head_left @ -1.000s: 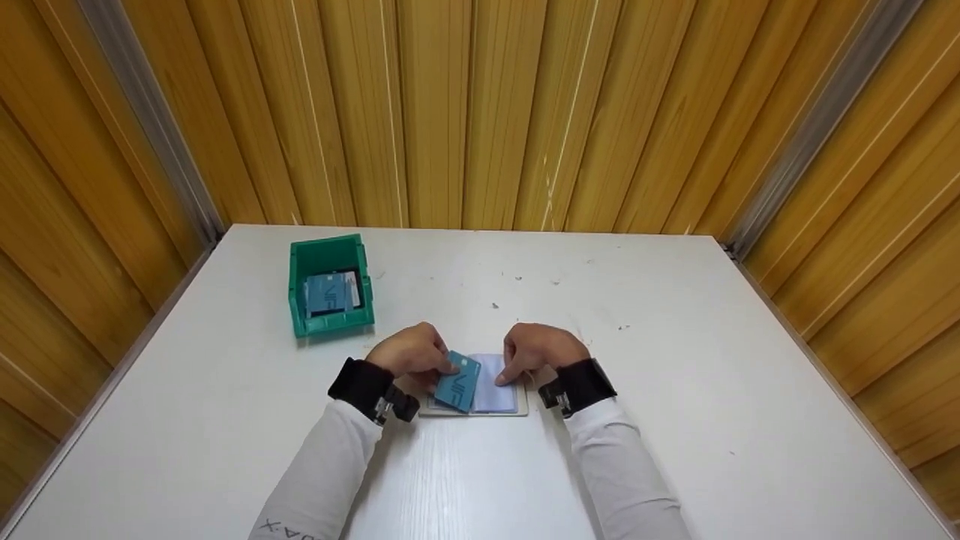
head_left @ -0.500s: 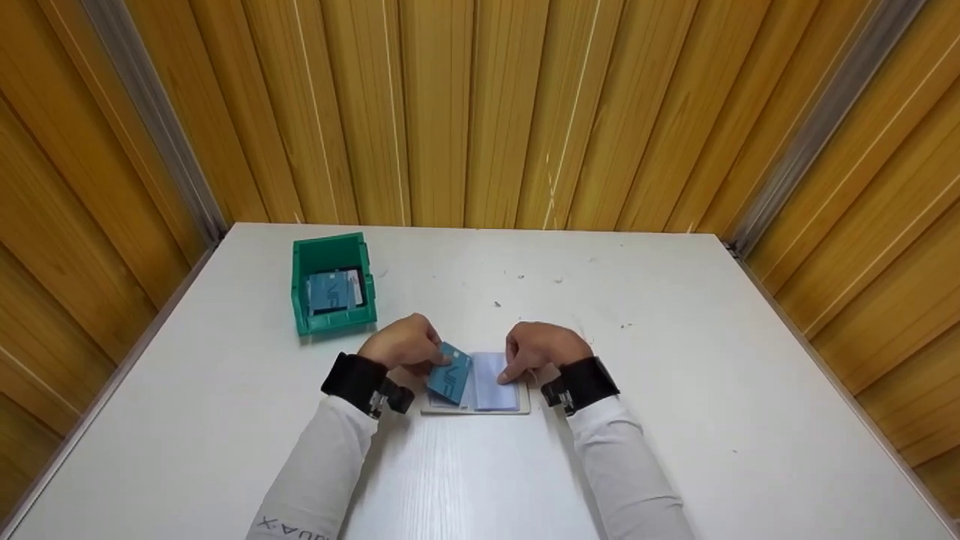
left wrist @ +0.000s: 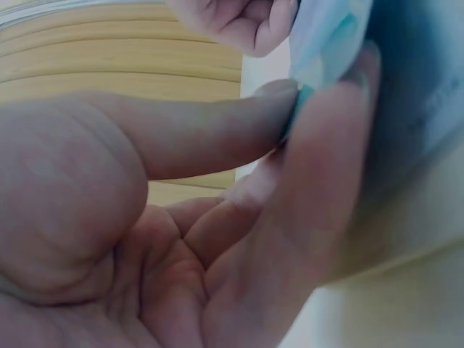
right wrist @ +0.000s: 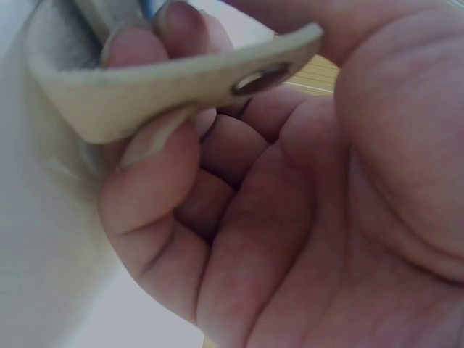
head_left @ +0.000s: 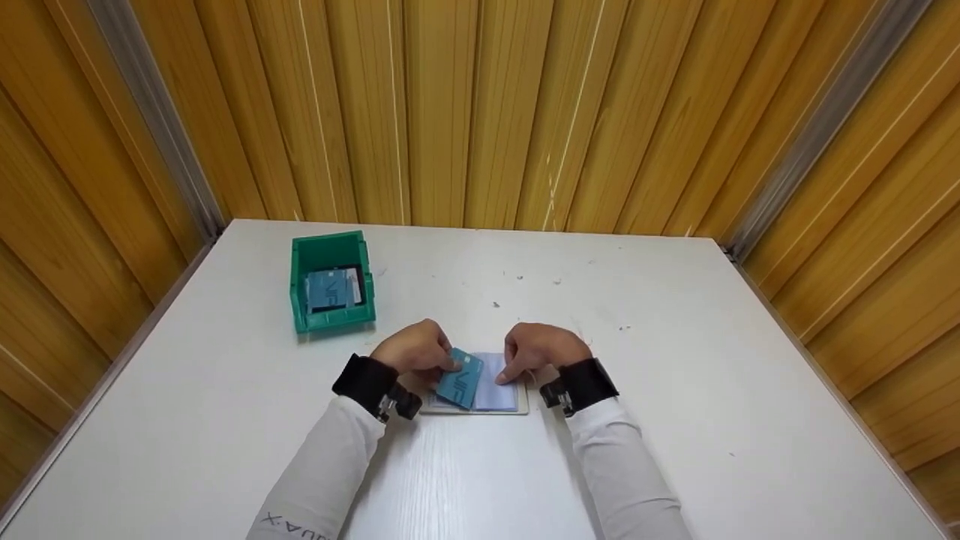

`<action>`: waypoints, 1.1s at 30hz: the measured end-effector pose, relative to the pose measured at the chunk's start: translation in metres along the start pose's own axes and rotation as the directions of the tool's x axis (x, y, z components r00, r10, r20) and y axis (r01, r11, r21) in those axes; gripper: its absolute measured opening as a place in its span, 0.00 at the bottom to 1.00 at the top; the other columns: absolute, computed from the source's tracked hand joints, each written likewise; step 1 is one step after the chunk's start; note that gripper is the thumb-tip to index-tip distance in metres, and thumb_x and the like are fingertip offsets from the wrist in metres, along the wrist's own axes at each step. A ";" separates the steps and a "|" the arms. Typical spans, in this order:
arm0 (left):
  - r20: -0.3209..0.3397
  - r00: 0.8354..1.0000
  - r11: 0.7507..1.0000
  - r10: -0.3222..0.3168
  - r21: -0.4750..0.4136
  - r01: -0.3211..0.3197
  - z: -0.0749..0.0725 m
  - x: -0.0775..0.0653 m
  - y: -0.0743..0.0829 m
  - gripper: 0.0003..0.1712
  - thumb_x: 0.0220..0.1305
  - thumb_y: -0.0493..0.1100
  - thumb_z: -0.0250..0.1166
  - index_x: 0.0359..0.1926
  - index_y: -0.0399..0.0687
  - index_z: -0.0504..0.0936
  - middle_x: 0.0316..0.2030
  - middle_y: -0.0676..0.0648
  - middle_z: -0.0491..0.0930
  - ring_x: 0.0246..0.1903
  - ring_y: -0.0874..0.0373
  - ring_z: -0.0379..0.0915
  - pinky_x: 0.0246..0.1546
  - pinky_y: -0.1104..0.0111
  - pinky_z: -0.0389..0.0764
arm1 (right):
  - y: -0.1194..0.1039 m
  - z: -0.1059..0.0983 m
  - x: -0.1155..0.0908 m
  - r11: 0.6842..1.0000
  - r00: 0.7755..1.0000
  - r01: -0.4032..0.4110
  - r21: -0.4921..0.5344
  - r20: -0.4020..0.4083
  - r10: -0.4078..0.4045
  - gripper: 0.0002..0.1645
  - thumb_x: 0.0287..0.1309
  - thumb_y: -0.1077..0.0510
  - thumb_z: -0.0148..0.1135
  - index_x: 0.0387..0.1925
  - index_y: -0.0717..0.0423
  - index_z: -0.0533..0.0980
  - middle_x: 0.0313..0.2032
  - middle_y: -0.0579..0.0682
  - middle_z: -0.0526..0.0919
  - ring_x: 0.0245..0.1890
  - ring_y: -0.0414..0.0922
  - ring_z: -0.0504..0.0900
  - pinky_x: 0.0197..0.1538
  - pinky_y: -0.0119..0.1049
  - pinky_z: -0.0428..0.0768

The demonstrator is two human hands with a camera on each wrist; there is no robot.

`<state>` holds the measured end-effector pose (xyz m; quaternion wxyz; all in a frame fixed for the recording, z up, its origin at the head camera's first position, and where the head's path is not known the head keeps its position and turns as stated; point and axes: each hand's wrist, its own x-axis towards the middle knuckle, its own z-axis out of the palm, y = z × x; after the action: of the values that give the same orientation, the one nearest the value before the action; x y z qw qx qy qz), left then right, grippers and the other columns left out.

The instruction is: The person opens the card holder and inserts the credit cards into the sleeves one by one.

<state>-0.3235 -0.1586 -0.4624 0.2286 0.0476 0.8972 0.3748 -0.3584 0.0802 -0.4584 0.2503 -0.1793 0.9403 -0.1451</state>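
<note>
My left hand [head_left: 417, 349] pinches a teal card [head_left: 460, 380] marked VIP between thumb and fingers. The card is tilted and overlaps the inner sleeves of an open card holder [head_left: 523, 401] lying on the table. My right hand [head_left: 546, 346] grips the holder's right side, its thumb on a clear plastic sleeve [head_left: 492, 395]. In the right wrist view, a cream strap [right wrist: 174, 81] with a metal snap passes between the curled fingers. The left wrist view shows the thumb and a finger meeting at the edge of the card [left wrist: 346, 40]; much of the holder is blurred there.
A green bin [head_left: 334, 320] with several teal cards [head_left: 328, 288] inside stands at the back left of the white table [head_left: 660, 420]. Small dark specks mark the tabletop beyond the hands. Wood-patterned walls [head_left: 480, 112] enclose the table at the back and sides.
The card in my left hand shifted left and slightly away, then returned to the right over the holder's middle. My right hand keeps its hold on the card holder.
</note>
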 end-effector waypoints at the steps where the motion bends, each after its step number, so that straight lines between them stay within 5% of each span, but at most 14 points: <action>1: -0.003 1.000 1.000 0.008 0.004 -0.008 0.001 0.000 0.001 0.08 0.68 0.42 0.76 0.37 0.40 0.91 0.28 0.48 0.87 0.24 0.59 0.82 0.29 0.73 0.79 | -0.001 -0.001 0.000 1.000 1.000 -0.002 -0.002 0.000 0.002 0.18 0.60 0.44 0.81 0.28 0.49 0.83 0.23 0.42 0.81 0.28 0.41 0.75 0.35 0.33 0.71; 9: 0.006 1.000 0.999 0.012 -0.036 -0.012 0.005 0.002 0.000 0.08 0.71 0.41 0.74 0.39 0.41 0.86 0.29 0.47 0.86 0.23 0.61 0.84 0.35 0.72 0.82 | -0.002 -0.008 -0.003 0.999 0.999 0.037 0.012 0.022 -0.037 0.15 0.65 0.46 0.77 0.31 0.51 0.85 0.23 0.42 0.82 0.29 0.40 0.78 0.37 0.32 0.73; 17: 0.120 0.992 0.988 0.034 -0.151 -0.016 0.003 0.007 -0.010 0.09 0.72 0.36 0.69 0.50 0.39 0.83 0.31 0.46 0.86 0.24 0.59 0.87 0.38 0.67 0.91 | 0.003 -0.018 -0.013 0.988 0.991 0.076 0.132 -0.123 -0.059 0.08 0.74 0.59 0.62 0.44 0.60 0.84 0.40 0.56 0.91 0.39 0.46 0.87 0.43 0.35 0.79; 28: 0.140 0.990 0.978 0.021 -0.208 0.009 -0.001 0.013 -0.016 0.16 0.72 0.39 0.70 0.57 0.39 0.80 0.36 0.45 0.87 0.28 0.60 0.86 0.36 0.71 0.87 | 0.003 -0.019 -0.008 0.989 0.997 0.045 0.141 -0.064 -0.037 0.16 0.67 0.56 0.70 0.53 0.59 0.88 0.39 0.53 0.94 0.39 0.43 0.87 0.52 0.40 0.82; 33: 0.125 0.992 0.973 -0.001 -0.228 0.030 -0.002 0.011 -0.015 0.18 0.71 0.39 0.72 0.58 0.39 0.81 0.41 0.42 0.90 0.26 0.61 0.88 0.36 0.73 0.87 | 0.003 -0.015 -0.005 0.992 0.998 0.030 0.119 -0.059 -0.023 0.14 0.63 0.56 0.74 0.48 0.57 0.89 0.35 0.50 0.94 0.34 0.40 0.85 0.45 0.35 0.79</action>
<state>-0.3331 -0.1676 -0.4758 0.2910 0.0370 0.8322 0.4705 -0.3633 0.0874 -0.4447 0.2312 -0.1724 0.9343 -0.2096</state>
